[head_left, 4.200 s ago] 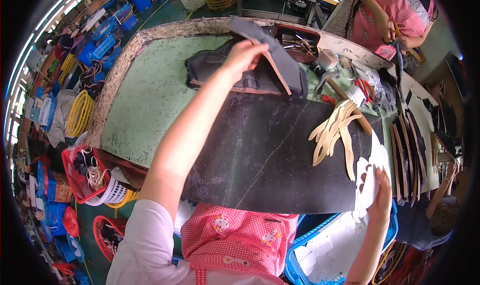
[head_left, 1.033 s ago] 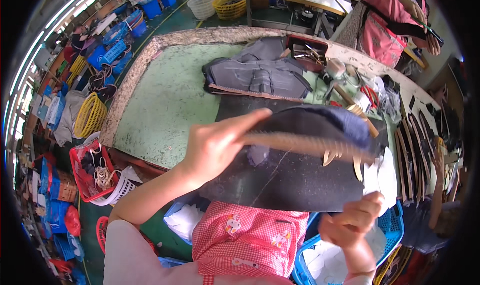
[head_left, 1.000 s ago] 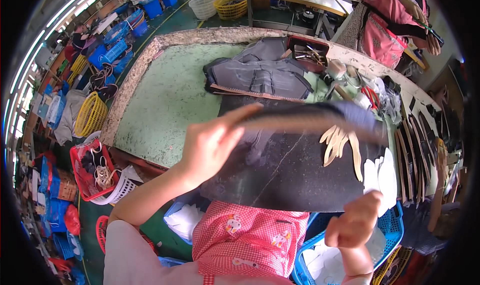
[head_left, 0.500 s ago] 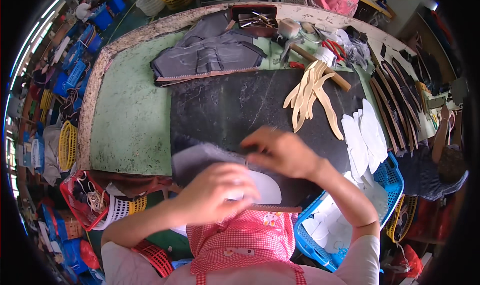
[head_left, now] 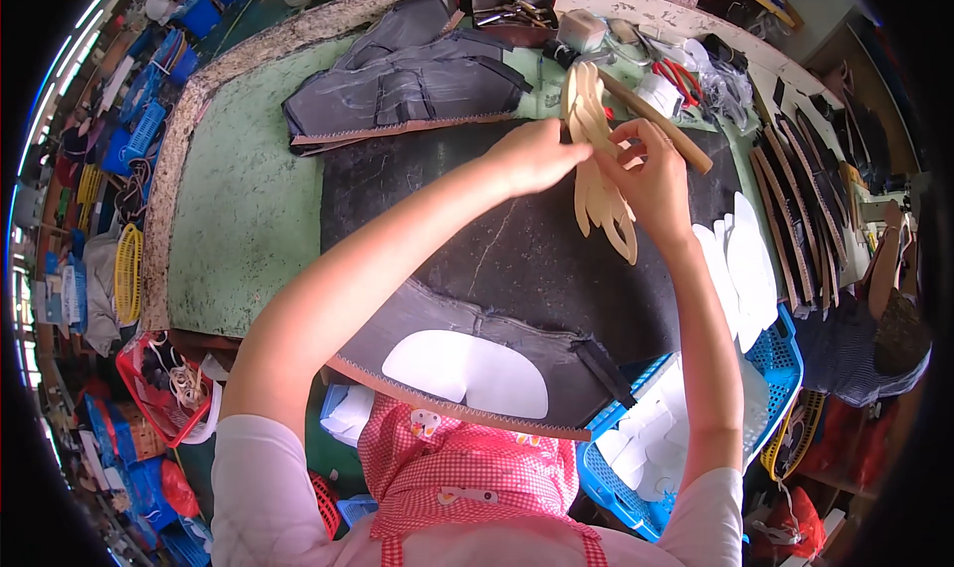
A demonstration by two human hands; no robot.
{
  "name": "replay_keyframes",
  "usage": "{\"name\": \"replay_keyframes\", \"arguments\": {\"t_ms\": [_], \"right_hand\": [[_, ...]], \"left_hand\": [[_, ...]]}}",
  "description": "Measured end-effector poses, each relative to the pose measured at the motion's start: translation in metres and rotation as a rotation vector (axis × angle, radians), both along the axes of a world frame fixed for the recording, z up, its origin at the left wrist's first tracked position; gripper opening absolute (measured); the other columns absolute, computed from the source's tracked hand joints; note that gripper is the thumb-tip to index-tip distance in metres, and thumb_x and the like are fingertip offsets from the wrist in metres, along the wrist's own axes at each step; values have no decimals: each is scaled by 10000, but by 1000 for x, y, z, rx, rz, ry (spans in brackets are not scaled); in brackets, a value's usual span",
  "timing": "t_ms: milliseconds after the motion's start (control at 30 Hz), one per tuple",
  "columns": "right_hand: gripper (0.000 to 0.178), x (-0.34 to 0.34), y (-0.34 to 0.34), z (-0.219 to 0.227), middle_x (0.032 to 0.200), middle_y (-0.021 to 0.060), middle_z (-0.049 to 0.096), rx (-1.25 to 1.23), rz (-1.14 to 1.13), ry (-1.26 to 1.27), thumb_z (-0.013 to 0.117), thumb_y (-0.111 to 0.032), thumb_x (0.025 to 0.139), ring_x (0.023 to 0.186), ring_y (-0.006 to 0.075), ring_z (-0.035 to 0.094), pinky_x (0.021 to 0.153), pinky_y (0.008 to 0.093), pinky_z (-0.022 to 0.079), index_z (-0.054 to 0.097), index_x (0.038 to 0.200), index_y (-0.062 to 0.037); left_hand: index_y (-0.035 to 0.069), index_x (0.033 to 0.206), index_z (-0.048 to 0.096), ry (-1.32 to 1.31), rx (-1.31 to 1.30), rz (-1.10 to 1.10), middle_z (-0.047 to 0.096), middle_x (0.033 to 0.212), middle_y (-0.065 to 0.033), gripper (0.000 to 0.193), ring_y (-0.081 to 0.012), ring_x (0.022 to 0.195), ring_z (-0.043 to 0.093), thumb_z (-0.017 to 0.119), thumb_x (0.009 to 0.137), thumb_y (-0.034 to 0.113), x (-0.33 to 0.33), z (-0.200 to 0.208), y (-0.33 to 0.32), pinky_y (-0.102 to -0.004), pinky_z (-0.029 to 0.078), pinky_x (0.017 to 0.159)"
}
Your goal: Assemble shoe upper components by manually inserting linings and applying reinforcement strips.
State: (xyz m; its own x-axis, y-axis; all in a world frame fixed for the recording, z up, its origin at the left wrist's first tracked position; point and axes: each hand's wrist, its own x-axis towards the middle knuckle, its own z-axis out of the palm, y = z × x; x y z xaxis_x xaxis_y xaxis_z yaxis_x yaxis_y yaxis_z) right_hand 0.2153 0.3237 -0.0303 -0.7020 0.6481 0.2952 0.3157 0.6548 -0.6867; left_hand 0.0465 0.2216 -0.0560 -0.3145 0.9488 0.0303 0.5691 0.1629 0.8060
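Observation:
My left hand [head_left: 542,158] pinches a bundle of cream-coloured wavy strips [head_left: 598,194] from the left, over the far right of the black mat. The right hand [head_left: 648,174] is closed on the same strips from the other side, thumb and forefinger together; its other fingers are curled. Close to my apron lies a dark grey sewn piece [head_left: 517,330], like a shoe upper, with a brown zigzag-stitched edge. On it rests a white rounded two-lobed piece [head_left: 465,368], untouched by either hand.
More dark grey sewn pieces [head_left: 407,100] lie stacked at the far left. A wooden stick [head_left: 661,130], red-handled scissors [head_left: 681,82] and a tool box [head_left: 507,12] stand behind. White cut pieces [head_left: 740,269] lie beside a blue basket [head_left: 780,353] at the right.
Both hands have moved away from the near dark piece to the cream strips and closed on them. The strips are drawn into a tighter bundle. The dark piece and white piece are now uncovered.

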Motion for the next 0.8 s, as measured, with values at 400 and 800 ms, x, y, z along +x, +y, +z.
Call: {"name": "replay_keyframes", "arguments": {"t_ms": [400, 800], "right_hand": [[177, 6, -5, 4, 791, 76, 716, 31, 92, 42, 765, -171, 828, 722, 175, 707, 677, 298, 556, 692, 908, -31], [177, 9, -9, 11, 820, 70, 735, -71, 62, 43, 735, -200, 847, 751, 176, 730, 674, 309, 550, 713, 919, -41]], "left_hand": [[-58, 1212, 595, -656, -129, -51, 665, 1129, -161, 293, -274, 953, 718, 549, 1008, 148, 20, 37, -22, -368, 637, 708], [-25, 1279, 511, -583, -35, 22, 686, 1068, -190, 334, -268, 821, 742, 514, 975, 114, 33, 33, -28, -359, 627, 578]]}}
